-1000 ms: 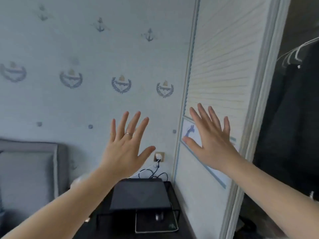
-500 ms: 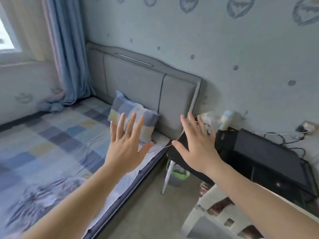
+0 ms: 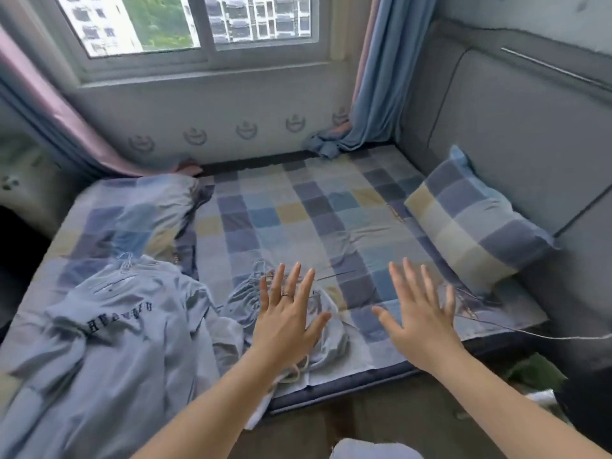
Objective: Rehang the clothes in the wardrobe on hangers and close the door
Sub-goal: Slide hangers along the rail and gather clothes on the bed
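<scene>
While hovering above the checked bed (image 3: 298, 210), stretching left hand (image 3: 284, 323) and right hand (image 3: 420, 323), fingers spread apart, gripping nothing; seeing pale clothes (image 3: 116, 326) lying crumpled at bed's near left, window (image 3: 198, 21) beyond.

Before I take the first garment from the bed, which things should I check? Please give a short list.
1. left hand free: ok, fingers spread, holding nothing.
2. right hand free: ok, likewise empty.
3. Clothes on the bed: ok, lettered shirt and crumpled garment lie there.
4. hangers nearby: ok, at the shirt's collar.
5. Wardrobe door open: cannot tell, not in view.
</scene>
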`<action>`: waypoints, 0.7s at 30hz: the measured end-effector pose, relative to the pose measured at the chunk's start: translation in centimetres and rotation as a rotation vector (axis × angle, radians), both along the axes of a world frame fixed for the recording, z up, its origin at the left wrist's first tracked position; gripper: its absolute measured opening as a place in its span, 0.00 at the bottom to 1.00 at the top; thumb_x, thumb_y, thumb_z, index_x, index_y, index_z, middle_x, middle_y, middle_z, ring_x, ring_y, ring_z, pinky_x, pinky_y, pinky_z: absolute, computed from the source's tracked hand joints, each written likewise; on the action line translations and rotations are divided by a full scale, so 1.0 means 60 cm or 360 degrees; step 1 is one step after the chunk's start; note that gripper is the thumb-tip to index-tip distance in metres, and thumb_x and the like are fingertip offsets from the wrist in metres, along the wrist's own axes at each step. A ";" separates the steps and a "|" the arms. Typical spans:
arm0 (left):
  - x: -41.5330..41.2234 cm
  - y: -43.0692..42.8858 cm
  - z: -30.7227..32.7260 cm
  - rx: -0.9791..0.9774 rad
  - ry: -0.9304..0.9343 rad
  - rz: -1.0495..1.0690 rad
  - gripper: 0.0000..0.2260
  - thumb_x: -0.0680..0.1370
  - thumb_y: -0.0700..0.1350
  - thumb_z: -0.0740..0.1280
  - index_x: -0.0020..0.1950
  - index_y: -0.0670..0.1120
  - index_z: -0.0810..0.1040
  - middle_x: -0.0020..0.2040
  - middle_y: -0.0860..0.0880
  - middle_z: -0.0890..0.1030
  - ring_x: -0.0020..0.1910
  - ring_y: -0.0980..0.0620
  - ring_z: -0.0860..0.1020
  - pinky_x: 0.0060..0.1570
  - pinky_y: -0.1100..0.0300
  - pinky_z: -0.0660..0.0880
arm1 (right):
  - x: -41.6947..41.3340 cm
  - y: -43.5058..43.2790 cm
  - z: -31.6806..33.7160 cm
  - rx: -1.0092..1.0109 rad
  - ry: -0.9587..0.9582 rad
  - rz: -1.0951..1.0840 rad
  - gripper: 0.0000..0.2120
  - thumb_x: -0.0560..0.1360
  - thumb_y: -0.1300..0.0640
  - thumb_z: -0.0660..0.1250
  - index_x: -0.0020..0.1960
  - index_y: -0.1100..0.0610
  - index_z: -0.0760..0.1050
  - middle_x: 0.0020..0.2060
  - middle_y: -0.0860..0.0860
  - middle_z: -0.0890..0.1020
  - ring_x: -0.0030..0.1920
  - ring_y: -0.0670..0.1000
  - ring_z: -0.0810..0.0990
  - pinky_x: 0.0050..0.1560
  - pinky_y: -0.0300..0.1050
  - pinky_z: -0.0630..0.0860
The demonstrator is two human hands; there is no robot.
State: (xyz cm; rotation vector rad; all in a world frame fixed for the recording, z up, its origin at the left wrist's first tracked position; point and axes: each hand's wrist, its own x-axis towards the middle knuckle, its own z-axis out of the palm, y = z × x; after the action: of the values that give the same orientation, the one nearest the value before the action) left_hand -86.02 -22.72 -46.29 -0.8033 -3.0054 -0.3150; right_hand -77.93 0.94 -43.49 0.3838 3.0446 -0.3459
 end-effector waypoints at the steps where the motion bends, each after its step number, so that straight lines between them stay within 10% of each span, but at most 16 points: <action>1: -0.016 0.000 -0.012 -0.0015 -0.0042 0.0048 0.36 0.77 0.70 0.40 0.82 0.56 0.41 0.82 0.52 0.40 0.77 0.50 0.28 0.73 0.46 0.26 | -0.026 0.004 -0.009 -0.0021 -0.0043 0.0034 0.37 0.78 0.32 0.46 0.75 0.39 0.26 0.76 0.42 0.28 0.76 0.49 0.27 0.72 0.62 0.29; 21: -0.226 -0.062 -0.300 -0.0096 -0.0848 0.0777 0.32 0.81 0.65 0.52 0.81 0.53 0.53 0.82 0.51 0.51 0.80 0.49 0.40 0.76 0.45 0.38 | -0.331 0.025 -0.305 -0.0153 -0.0842 0.0332 0.36 0.77 0.30 0.43 0.78 0.42 0.31 0.79 0.43 0.36 0.78 0.51 0.34 0.75 0.65 0.39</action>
State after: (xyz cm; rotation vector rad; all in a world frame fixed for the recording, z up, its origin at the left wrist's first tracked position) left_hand -99.55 -26.46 -64.26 0.0573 -3.5667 -0.4846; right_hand -97.81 2.44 -61.79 0.1215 2.5090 -0.3159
